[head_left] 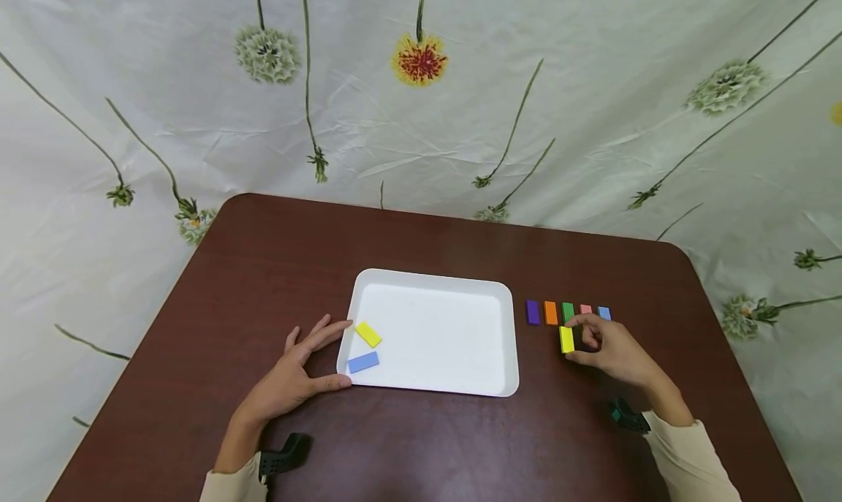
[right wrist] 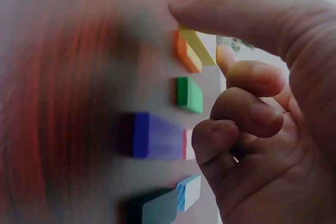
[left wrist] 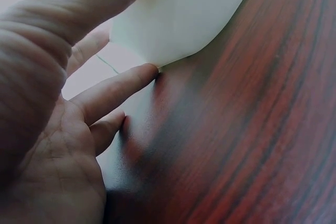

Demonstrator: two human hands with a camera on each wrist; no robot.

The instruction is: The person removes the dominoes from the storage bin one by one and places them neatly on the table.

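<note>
Between thumb and index finger, my right hand [head_left: 612, 350] pinches a yellow rectangular block [head_left: 566, 340], to the right of the white tray [head_left: 441, 334]. The other fingers of that hand are curled in, as the right wrist view shows. My left hand [head_left: 289, 378] touches the tray's left end with spread, fairly straight fingers, its thumb at the near left corner. Inside the tray, close to that hand, lie another yellow block [head_left: 368, 334] and a blue block [head_left: 363, 362].
Behind the right hand runs a row of blocks: purple [head_left: 533, 312], orange [head_left: 550, 313], green [head_left: 568, 312], pink [head_left: 585, 309] and light blue [head_left: 604, 313]. The right wrist view also shows a dark blue block [right wrist: 163, 135] and a blackish block [right wrist: 155, 208], nearer. A brown table [head_left: 427, 443] carries everything.
</note>
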